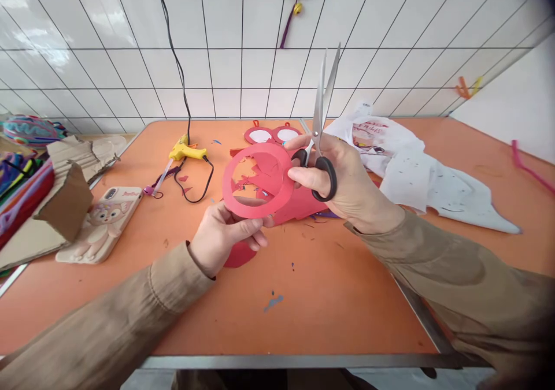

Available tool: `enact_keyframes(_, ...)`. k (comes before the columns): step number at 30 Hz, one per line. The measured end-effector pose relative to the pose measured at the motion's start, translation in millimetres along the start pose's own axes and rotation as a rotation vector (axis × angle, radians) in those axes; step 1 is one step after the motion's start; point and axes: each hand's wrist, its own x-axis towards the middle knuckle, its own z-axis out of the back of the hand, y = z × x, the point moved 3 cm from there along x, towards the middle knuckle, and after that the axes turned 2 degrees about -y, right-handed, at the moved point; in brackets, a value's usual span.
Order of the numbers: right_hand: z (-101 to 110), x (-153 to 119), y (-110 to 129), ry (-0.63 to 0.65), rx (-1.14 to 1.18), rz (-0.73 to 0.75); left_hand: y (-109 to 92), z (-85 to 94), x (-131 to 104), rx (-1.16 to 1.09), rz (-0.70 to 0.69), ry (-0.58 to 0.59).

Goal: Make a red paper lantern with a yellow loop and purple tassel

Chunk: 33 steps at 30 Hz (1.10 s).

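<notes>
A flat red paper ring point(232, 176) is held up over the table between both hands. My left hand point(223, 231) pinches its lower edge between thumb and fingers. Black-handled scissors point(318, 107) hang on the fingers of my right hand point(342, 176), blades pointing up and slightly parted. That hand's thumb and fingertips also grip the ring's right edge. Under my left hand lies a red paper disc point(240, 255), partly hidden. Through and behind the ring show red paper scraps point(299, 204) on the table.
A yellow glue gun point(187, 149) with a looped black cord lies left of centre. Further left are a phone point(104, 222) and folded cardboard point(69, 199). Red rings with white centres point(273, 134) lie at the back. A white plastic bag point(407, 159) covers the right rear.
</notes>
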Motion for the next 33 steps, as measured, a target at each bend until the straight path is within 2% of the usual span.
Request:
enact_keyframes(4,3,1,5,-0.038,-0.010,0.014,-7,-0.3,-3,-0.060,-0.050,0.003)
enact_keyframes(8,3,0,8,-0.033,-0.006,0.035,-10,2.0,-4,-0.084,-0.067,-0.069)
enact_keyframes(17,1,-1,8,-0.055,-0.034,0.045,-12,-2.5,-5,-0.029,-0.090,-0.058)
enact_keyframes(22,2,0,3,-0.078,-0.095,0.017,-14,-2.2,-5,0.015,-0.101,-0.112)
enact_keyframes(26,12,-1,9,-0.127,-0.207,0.159,-15,1.4,-4,0.042,-0.111,-0.142)
enact_keyframes(28,15,-6,18,-0.055,-0.309,0.199,-14,3.9,-4,0.053,-0.129,-0.156)
enact_keyframes(31,11,-16,28,0.264,-0.473,0.168,-13,6.9,-4,0.072,-0.159,-0.172)
enact_keyframes(33,8,-23,33,0.426,-0.619,0.173,-13,7.8,-4,0.087,-0.178,-0.175)
